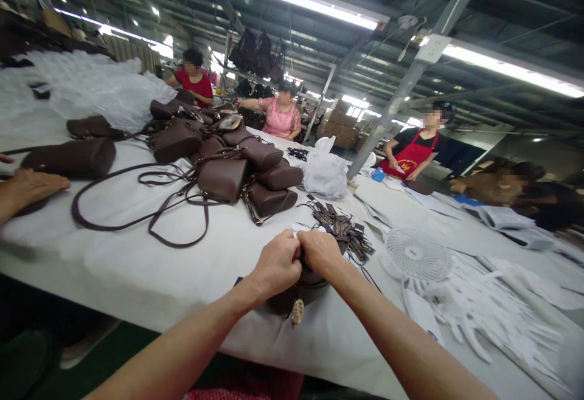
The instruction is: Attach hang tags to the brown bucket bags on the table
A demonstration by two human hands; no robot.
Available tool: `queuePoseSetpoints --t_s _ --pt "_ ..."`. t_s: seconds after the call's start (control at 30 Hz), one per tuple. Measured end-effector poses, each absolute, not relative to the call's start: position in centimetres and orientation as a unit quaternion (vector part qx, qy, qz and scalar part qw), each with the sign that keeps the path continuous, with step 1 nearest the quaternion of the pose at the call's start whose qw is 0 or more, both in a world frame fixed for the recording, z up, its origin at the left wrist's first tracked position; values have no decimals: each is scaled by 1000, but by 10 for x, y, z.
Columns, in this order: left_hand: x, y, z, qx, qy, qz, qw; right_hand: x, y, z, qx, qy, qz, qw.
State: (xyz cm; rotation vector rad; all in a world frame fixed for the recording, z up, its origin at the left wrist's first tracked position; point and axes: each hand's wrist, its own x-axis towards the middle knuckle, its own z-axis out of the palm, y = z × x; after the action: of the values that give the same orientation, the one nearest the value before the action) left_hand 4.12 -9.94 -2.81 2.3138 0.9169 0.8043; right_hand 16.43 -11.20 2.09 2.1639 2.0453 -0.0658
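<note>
My left hand and my right hand meet knuckle to knuckle above a dark brown bag at the table's near edge. Both hands are closed, and whatever the fingers pinch is hidden behind them. A gold-coloured charm hangs at the bag's near side. Just beyond my right hand lies a pile of dark tags with black cords. To the left, several brown leather bags are heaped together, their straps looping over the white tabletop.
A small white fan and strips of white material lie at the right. Clear plastic bags are piled at the far left. Another person's hand rests at the left edge. Co-workers stand across the white table; a metal post rises behind it.
</note>
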Motion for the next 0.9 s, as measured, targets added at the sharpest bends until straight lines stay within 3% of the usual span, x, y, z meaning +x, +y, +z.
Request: queuePoseSetpoints --t_s 0.13,0.27,0.43,0.57,0.73,0.9 --pt "41 -100 -34 835 336 330 286 189 -121 34 646 743 -169 48" --pt "40 -99 -40 817 316 368 312 200 -129 30 579 746 -303 -127" --pt "33 -94 -46 799 281 400 349 186 -144 11 641 727 -138 -205" --pt "28 -89 -44 736 251 419 469 172 -153 -3 685 687 -34 -242" --pt "42 -89 -37 670 211 442 558 163 -157 -16 672 661 -26 -335" --pt "48 -94 -34 693 227 465 502 171 -162 -11 652 677 -59 -337"
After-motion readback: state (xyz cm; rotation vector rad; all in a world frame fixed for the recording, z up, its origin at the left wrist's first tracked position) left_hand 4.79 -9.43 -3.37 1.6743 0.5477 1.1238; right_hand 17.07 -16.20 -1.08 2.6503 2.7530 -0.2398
